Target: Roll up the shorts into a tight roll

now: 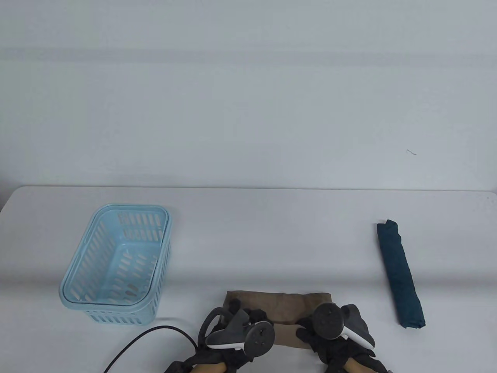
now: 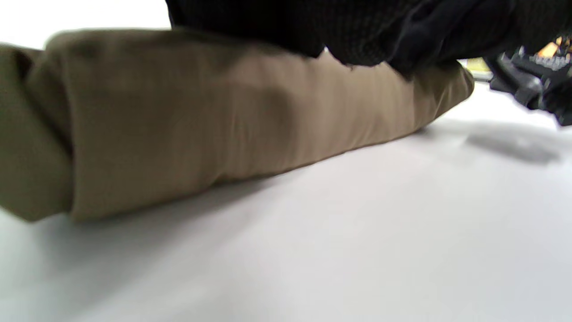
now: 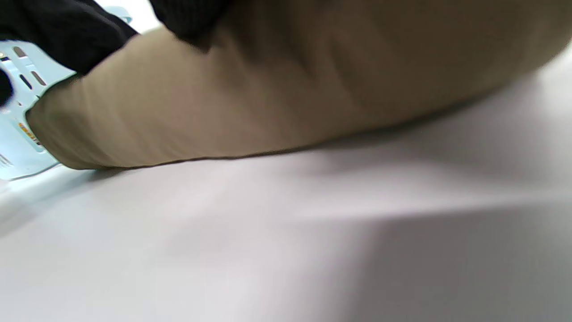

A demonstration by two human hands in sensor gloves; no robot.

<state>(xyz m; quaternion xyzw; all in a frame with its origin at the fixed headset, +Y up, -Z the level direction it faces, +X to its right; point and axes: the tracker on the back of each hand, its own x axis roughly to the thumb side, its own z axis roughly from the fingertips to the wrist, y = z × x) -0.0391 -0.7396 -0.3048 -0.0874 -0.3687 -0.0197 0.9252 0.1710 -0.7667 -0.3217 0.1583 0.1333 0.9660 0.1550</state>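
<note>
The tan shorts (image 1: pixel 283 307) lie as a partly rolled bundle near the table's front edge, with a flat strip of cloth toward me. My left hand (image 1: pixel 240 316) presses on the roll's left end and my right hand (image 1: pixel 310 326) on its right end. In the left wrist view the gloved fingers (image 2: pixel 357 27) lie over the top of the thick tan roll (image 2: pixel 223 116). In the right wrist view the fingers (image 3: pixel 67 31) rest on the roll (image 3: pixel 268 98) as well. The trackers hide most of both hands from above.
A light blue slotted basket (image 1: pixel 132 208) stands at the left, also seen in the right wrist view (image 3: pixel 18 134). A dark teal rolled garment (image 1: pixel 400 274) lies at the right. A black cable (image 1: pixel 147 338) runs along the front left.
</note>
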